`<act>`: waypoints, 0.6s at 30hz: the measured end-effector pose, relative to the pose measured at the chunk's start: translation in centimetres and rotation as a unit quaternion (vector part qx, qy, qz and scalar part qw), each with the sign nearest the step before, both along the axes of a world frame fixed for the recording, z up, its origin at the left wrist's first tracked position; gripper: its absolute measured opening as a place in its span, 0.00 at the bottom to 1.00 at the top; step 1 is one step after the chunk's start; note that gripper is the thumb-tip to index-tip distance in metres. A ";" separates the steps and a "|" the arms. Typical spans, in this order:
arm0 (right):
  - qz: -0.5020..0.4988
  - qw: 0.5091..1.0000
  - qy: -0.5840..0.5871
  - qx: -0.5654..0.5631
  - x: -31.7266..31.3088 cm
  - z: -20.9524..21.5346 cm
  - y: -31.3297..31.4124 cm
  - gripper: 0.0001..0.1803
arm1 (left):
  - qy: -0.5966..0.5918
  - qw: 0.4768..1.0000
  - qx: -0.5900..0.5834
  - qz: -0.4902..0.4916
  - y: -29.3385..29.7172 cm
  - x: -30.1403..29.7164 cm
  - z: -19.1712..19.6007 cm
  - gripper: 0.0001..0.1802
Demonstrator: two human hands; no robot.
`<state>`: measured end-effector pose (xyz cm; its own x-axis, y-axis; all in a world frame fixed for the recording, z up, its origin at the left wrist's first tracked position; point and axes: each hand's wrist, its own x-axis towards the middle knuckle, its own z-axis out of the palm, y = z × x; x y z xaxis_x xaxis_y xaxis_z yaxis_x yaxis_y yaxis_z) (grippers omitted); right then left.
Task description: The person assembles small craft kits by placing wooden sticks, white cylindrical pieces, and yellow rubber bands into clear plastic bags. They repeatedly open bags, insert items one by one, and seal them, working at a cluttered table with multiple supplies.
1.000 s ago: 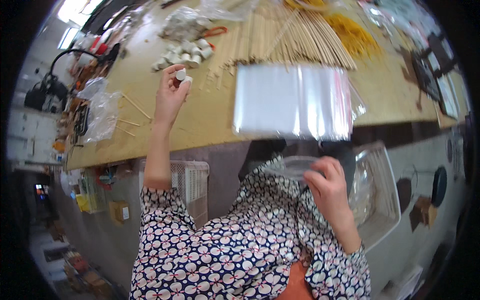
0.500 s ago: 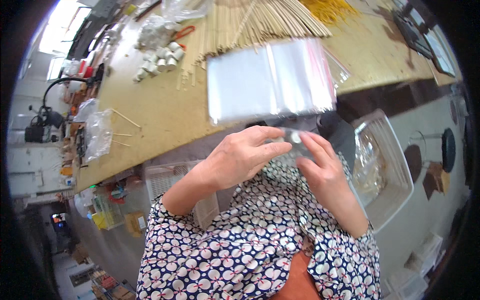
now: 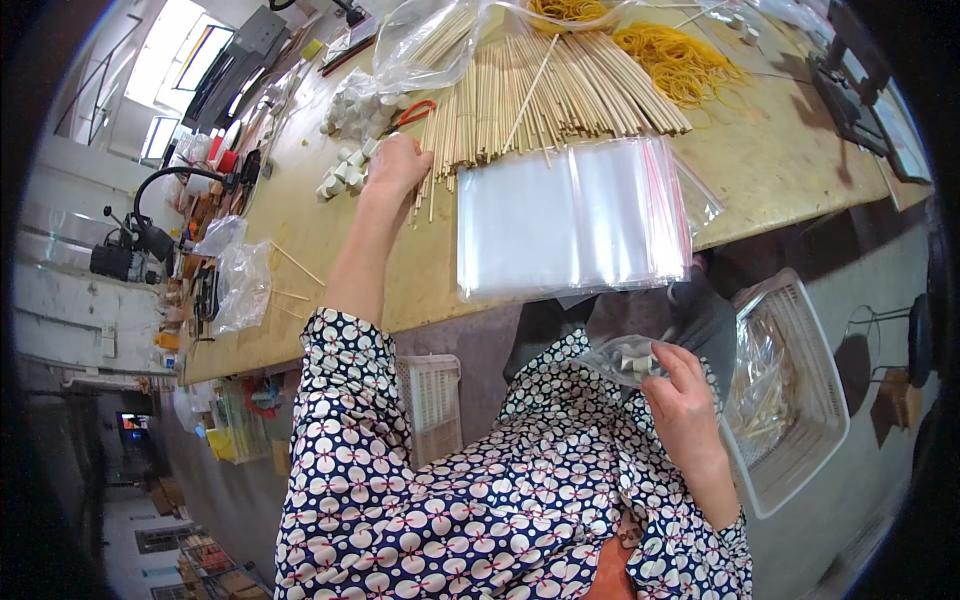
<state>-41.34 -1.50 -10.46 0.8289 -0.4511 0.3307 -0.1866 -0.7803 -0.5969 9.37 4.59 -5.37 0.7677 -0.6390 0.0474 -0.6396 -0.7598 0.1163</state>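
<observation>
My right hand (image 3: 686, 405) holds a clear plastic bag (image 3: 612, 358) over my lap, pinched between thumb and fingers. Small white pieces (image 3: 638, 362) show inside the bag. My left hand (image 3: 398, 165) reaches far over the table, between a cluster of white cylinders (image 3: 345, 172) and the left edge of a spread of thin wooden sticks (image 3: 480, 115). The back of that hand hides its fingertips, so whether they grip anything is not visible. A stack of clear flat bags (image 3: 570, 220) with a reddish edge lies at the table's near edge.
Yellow rubber bands (image 3: 680, 62) lie beyond the sticks. Orange-handled scissors (image 3: 412, 113) rest by the cylinders. A crumpled plastic bag (image 3: 240, 275) and a few loose sticks (image 3: 297, 264) are on the left. A white basket (image 3: 835, 400) with filled bags stands at right.
My left hand has left the small bag and stretched forward and left to the cylinders and sticks. My right hand keeps the bag, now lower and further right. The view has shifted.
</observation>
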 end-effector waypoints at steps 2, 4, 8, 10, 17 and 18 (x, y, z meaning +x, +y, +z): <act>-0.002 1.000 0.002 0.002 -0.1 -0.1 -0.1 0.07 | 0.010 1.000 0.004 -0.010 -0.1 0.2 0.3 0.16; 0.001 1.000 0.006 0.001 -0.1 -0.3 -0.2 0.06 | 0.096 0.995 -0.023 0.001 0.1 0.5 1.1 0.14; 0.006 1.000 0.010 -0.007 -0.1 -0.9 -0.4 0.06 | 0.102 0.994 -0.033 -0.014 0.4 -0.5 1.9 0.13; 0.008 1.000 0.015 -0.013 -0.2 -0.8 -0.5 0.06 | 0.112 0.993 -0.047 -0.009 0.6 -0.8 1.8 0.12; -0.004 1.000 0.016 -0.009 -0.3 -0.6 0.0 0.07 | 0.413 0.828 -0.371 0.084 4.7 -3.7 1.9 0.07; -0.006 1.000 0.018 -0.011 -0.2 -0.7 0.1 0.07 | 0.431 0.818 -0.375 0.073 5.3 -3.0 1.1 0.06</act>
<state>-41.59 -1.43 -11.11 0.8349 -0.4540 0.3111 -0.2171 -0.7911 -0.5719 6.41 9.90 -4.26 0.7887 -0.5760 -0.2149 0.0167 -0.3294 0.9440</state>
